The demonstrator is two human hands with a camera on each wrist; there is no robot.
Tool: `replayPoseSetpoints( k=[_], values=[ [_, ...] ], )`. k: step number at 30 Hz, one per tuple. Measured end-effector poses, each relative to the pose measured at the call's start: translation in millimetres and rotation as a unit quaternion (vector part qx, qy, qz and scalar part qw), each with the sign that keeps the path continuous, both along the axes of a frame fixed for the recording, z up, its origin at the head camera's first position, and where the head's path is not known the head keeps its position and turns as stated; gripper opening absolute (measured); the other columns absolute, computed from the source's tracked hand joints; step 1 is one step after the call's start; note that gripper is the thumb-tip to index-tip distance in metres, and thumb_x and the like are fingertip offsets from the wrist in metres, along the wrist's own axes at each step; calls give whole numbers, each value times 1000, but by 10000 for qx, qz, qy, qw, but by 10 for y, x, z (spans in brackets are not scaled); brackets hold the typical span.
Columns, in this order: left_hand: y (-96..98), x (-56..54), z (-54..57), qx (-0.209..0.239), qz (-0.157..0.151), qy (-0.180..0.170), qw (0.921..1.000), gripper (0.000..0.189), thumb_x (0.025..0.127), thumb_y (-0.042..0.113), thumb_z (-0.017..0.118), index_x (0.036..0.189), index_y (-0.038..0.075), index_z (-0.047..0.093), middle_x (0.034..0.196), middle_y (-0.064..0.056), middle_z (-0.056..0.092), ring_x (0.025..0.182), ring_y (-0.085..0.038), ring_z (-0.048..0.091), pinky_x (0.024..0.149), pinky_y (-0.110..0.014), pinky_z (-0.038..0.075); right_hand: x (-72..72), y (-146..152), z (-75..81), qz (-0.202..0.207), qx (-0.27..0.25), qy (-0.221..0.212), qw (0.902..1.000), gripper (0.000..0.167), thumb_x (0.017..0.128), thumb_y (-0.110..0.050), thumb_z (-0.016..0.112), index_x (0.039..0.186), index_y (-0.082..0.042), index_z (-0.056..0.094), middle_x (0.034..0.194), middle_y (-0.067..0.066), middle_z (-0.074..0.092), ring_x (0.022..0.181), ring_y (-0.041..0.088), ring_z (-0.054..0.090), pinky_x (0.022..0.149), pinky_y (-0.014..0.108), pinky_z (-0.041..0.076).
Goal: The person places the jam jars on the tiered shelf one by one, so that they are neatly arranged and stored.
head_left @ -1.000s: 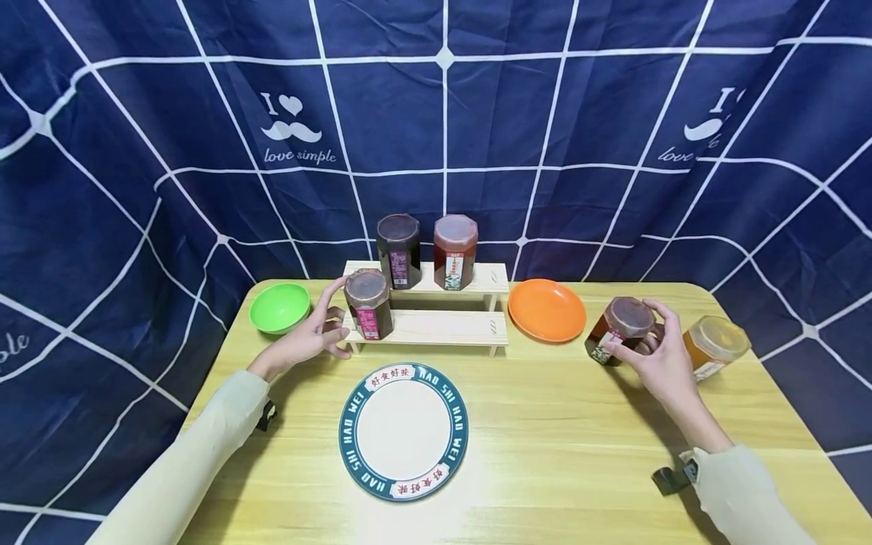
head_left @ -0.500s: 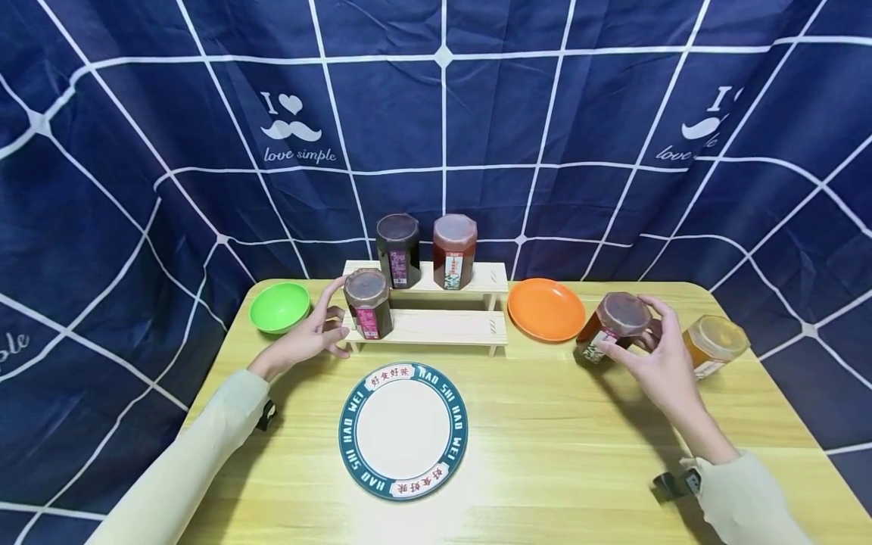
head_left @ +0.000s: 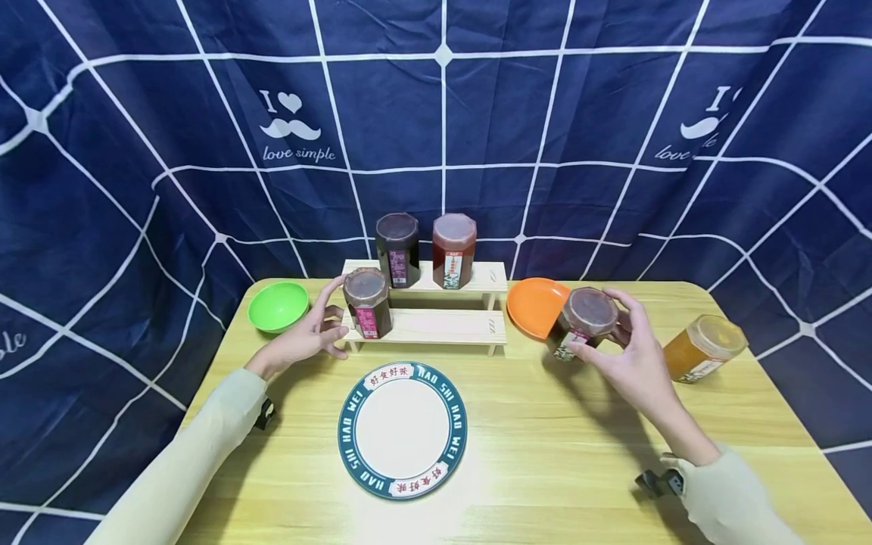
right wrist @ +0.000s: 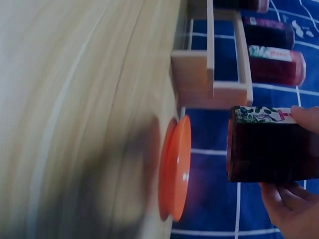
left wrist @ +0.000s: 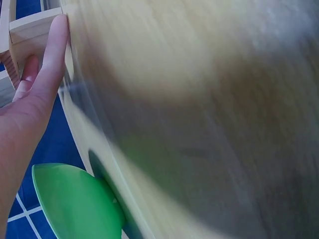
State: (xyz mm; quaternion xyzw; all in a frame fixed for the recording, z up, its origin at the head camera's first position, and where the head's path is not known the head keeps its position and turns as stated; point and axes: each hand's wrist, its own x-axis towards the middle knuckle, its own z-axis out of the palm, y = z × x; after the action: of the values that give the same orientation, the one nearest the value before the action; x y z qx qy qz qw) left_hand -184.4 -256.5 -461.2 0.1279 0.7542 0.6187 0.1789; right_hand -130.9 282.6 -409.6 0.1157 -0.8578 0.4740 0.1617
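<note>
My right hand [head_left: 636,359] grips a dark red jar [head_left: 589,314] with a patterned label and holds it up off the table, its base overlapping the orange plate [head_left: 534,303] in the head view. The right wrist view shows thumb and fingers on opposite sides of this jar [right wrist: 274,149]. At the left end of the two-step wooden rack [head_left: 443,325], my left hand [head_left: 309,333] has its fingers extended. The left wrist view shows its fingertips against the rack's end [left wrist: 37,25]. Just beside them, a dark jar with a pink label [head_left: 368,306] stands on the lower step.
On the upper step stand a dark jar [head_left: 398,250] and a red jar [head_left: 454,253]. A green bowl [head_left: 279,306] sits at the left, an amber jar [head_left: 705,348] at the right. A white plate with a teal rim [head_left: 347,431] lies in front of the rack.
My right hand has lifted the dark red jar and carried it left, away from the amber jar to the orange plate's edge. The left hand has stayed at the rack.
</note>
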Motion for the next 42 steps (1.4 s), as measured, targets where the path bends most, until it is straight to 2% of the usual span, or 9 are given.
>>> replayPoseSetpoints(
  k=[7,16,24,28,31,37,42],
  values=[
    [-20,-23,-3,169,5,-18,9999,99,109,-8,58,175,43,4,139,-31,35,114,-40,57,83,-61,66,-10,-236,20,368,-73,-133,9992,102,80,1,97,164,-15,42,139,17,65,115,-1,65,98,10,50],
    [-62,-31,-18,278,65,42,9996,101,106,-12,60,176,38,6,129,-31,43,108,-34,60,86,-61,66,-66,-559,16,1025,-121,-244,9944,101,79,0,98,162,-20,45,139,13,67,116,9,66,98,16,53],
    [-59,-29,-29,248,64,126,9996,101,106,-10,62,176,38,7,129,-31,46,111,-35,60,86,-60,66,-116,-911,3,1385,-447,-287,9889,97,79,1,98,159,-14,47,139,11,67,120,21,68,102,20,55],
    [-56,-29,-35,243,96,125,9996,100,106,-10,61,176,38,7,130,-31,46,112,-35,60,86,-60,66,-146,-1071,-13,1481,-405,-285,9877,97,80,-3,99,160,-17,47,140,9,68,120,26,69,105,23,54],
    [-53,-32,-34,225,101,101,9996,100,107,-10,61,176,38,7,131,-31,46,113,-35,60,86,-60,66,-174,-1177,-14,1481,-308,-280,9881,98,80,-6,99,161,-22,47,140,6,68,117,25,71,105,29,56],
    [-44,-37,-17,163,71,90,9998,99,108,-8,60,175,40,6,129,-30,46,112,-35,59,86,-60,66,-245,-1359,-30,1580,-385,-407,9858,98,81,-8,99,161,-25,47,141,2,68,120,24,71,109,48,55],
    [-45,-45,-6,144,42,112,9998,99,108,-8,59,175,41,6,126,-29,45,111,-35,59,85,-60,66,-322,-1490,-81,1657,-457,-547,9836,98,81,-8,98,161,-27,46,142,4,67,122,26,70,111,52,53]
  ],
)
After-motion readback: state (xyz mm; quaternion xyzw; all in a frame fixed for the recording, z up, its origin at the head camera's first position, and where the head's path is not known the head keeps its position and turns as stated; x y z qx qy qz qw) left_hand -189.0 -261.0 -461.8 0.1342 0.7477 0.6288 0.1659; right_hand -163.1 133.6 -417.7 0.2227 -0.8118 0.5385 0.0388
